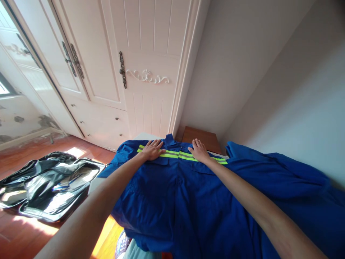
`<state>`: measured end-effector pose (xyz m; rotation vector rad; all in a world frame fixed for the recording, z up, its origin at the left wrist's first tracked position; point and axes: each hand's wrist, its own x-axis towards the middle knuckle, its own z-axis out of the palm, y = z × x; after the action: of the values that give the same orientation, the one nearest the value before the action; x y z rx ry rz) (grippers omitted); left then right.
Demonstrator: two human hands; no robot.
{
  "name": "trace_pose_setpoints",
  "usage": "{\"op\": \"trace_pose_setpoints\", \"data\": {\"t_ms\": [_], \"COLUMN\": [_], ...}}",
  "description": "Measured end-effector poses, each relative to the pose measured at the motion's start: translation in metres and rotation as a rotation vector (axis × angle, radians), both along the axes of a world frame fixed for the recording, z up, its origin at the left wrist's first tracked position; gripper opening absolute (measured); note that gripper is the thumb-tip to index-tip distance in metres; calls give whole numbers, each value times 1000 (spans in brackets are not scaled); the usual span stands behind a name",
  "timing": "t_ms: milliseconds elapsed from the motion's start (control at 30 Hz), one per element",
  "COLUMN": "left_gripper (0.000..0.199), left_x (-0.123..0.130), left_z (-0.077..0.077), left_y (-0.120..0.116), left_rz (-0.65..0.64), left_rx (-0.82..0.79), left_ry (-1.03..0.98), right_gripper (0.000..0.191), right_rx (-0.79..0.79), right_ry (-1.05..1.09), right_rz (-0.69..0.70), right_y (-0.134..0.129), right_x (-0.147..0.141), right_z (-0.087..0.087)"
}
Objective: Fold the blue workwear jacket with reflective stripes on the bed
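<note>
A blue work jacket (161, 187) with yellow-green reflective stripes across its chest lies spread out, front side up, collar pointing away from me. My left hand (153, 150) rests flat on the chest stripe, left of the collar, fingers stretched out. On the other side of the front closure, my right hand (198, 150) lies flat on the stripe with its fingers extended. Neither hand grips the cloth. Most of the surface beneath the jacket is hidden; a pale edge shows near the collar.
An open suitcase (59, 187) with things inside lies on the wooden floor (64, 144) at the left. A white wardrobe (151, 108) stands ahead, and a small brown wooden cabinet (201, 136) sits beyond the collar. The grey wall (296, 100) closes off the right side.
</note>
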<state>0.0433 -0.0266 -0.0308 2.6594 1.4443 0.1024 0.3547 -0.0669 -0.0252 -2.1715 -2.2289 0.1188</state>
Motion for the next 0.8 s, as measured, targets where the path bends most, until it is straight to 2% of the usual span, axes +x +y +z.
{"op": "trace_pose_setpoints", "data": {"t_ms": [100, 233, 333, 600, 733, 800], "left_gripper": [81, 83, 82, 78, 77, 72], "left_x": [0, -1, 2, 24, 29, 30], "left_z": [-1, -1, 1, 4, 1, 0], "left_y": [-1, 2, 9, 55, 76, 81], "left_rz": [4, 5, 11, -25, -49, -35], "left_rx": [-3, -12, -13, -14, 11, 83], "left_ry": [0, 17, 14, 4, -42, -99], "right_gripper": [82, 90, 89, 85, 80, 77], "right_rx": [-118, -64, -36, 44, 134, 186], "right_ry": [17, 39, 49, 56, 26, 3], "right_rz": [-70, -123, -146, -161, -187, -184], "right_y": [-8, -10, 0, 39, 52, 55], "right_x": [17, 23, 28, 49, 50, 48], "right_z": [-5, -13, -18, -23, -19, -13]}}
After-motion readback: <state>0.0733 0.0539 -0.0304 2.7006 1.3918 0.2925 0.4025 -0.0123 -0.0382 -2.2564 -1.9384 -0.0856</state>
